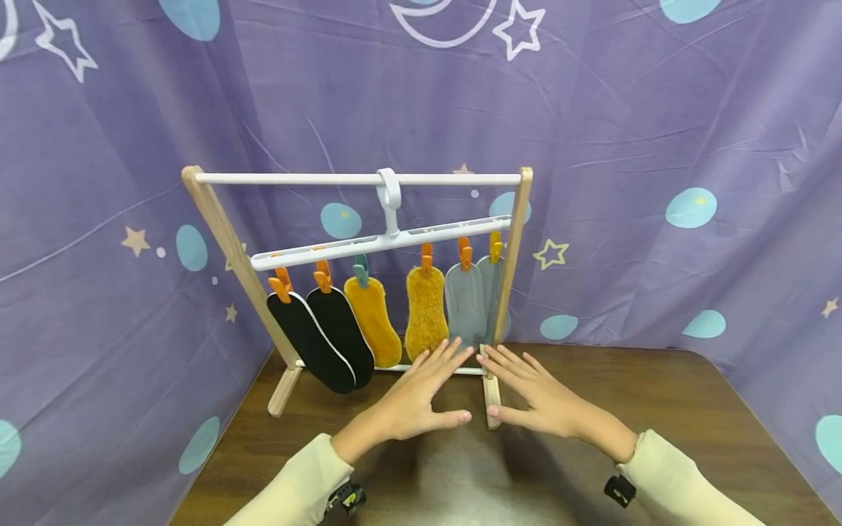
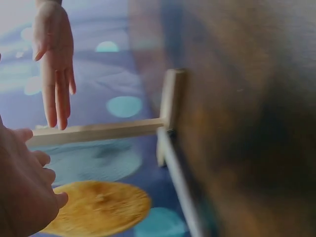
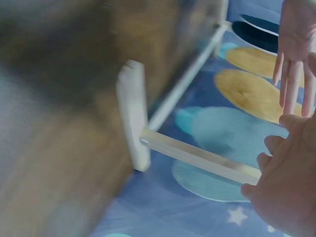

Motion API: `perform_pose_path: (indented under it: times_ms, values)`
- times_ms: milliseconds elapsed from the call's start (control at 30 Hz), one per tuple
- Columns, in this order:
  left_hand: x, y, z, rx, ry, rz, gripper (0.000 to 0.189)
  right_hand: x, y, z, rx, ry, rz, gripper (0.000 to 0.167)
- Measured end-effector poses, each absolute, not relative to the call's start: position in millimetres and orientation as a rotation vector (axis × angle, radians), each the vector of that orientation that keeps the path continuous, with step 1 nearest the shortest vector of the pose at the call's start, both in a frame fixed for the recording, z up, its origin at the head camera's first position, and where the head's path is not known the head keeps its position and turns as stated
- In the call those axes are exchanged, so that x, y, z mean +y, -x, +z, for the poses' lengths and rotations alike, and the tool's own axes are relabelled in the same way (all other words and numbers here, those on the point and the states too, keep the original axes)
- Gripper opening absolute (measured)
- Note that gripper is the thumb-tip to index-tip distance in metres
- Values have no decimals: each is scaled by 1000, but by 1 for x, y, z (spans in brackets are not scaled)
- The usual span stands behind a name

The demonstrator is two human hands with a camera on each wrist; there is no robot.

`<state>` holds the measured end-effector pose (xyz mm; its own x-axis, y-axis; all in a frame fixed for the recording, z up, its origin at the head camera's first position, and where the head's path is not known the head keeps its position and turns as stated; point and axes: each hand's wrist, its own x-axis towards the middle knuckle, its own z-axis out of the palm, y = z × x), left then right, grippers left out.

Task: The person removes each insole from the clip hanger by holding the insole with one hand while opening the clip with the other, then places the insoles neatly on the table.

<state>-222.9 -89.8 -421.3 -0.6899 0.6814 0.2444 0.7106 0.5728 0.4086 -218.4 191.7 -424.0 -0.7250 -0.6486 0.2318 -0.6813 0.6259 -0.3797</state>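
Note:
My left hand and right hand hover palms down above the table, fingers spread and straight, both holding nothing. Beyond them stands a wooden rack with a white top bar, and a white clip hanger hooks over that bar, tilted lower at the left. Insoles dangle from its clips: two black insoles at the left, two yellow fuzzy insoles in the middle and two grey-blue insoles at the right. My left fingertips overlap the lower edge of a grey-blue one in the head view.
Several orange clips, a teal clip and a yellow clip grip the insole tops. The rack's right foot rests on the brown table. Purple patterned cloth surrounds the table at the back and sides.

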Motion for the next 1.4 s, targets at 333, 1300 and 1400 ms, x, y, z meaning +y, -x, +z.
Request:
perform_pose_path:
  times_ms: [333, 1300, 1400]
  values:
    - [-98, 227, -354, -2352, 1073, -1028, 96, 187, 222, -372, -2611, -1091, 785, 73]
    - [-99, 275, -238, -2085, 81, -1017, 33, 116, 261, -294, -1931, -694, 588, 28]
    - [-99, 277, -236, -2085, 72, -1016, 27, 113, 264, -289, -1952, -650, 572, 24]
